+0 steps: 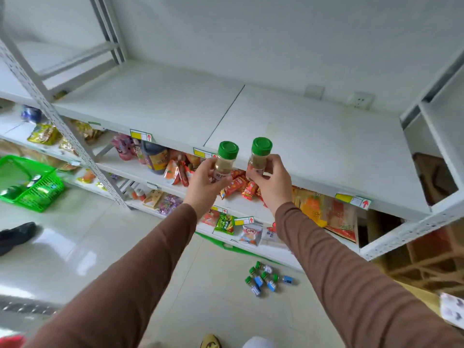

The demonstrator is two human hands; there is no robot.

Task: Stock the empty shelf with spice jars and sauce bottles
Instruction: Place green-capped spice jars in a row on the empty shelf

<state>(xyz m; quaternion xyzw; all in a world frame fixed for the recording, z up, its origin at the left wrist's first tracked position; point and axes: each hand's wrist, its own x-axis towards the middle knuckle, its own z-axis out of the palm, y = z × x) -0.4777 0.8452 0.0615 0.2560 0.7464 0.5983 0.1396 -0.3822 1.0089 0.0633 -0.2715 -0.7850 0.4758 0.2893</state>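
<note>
My left hand [204, 183] grips a green-capped spice jar [226, 159] upright in front of the white shelf's front edge. My right hand [272, 180] grips a second green-capped spice jar [259, 156] beside it, a hand's width to the right. Both jars hover just below the level of the bare white shelf board [288, 136], which holds nothing. Several more small jars [265, 277] with green caps and blue labels lie on the floor tiles under my arms.
The shelves below hold snack packets [241, 187], a dark sauce jug [155, 156] and bags. A green basket [30, 182] with cans sits on the floor at left, next to a person's dark shoe [15, 234]. Shelf uprights [67, 139] stand at left and right.
</note>
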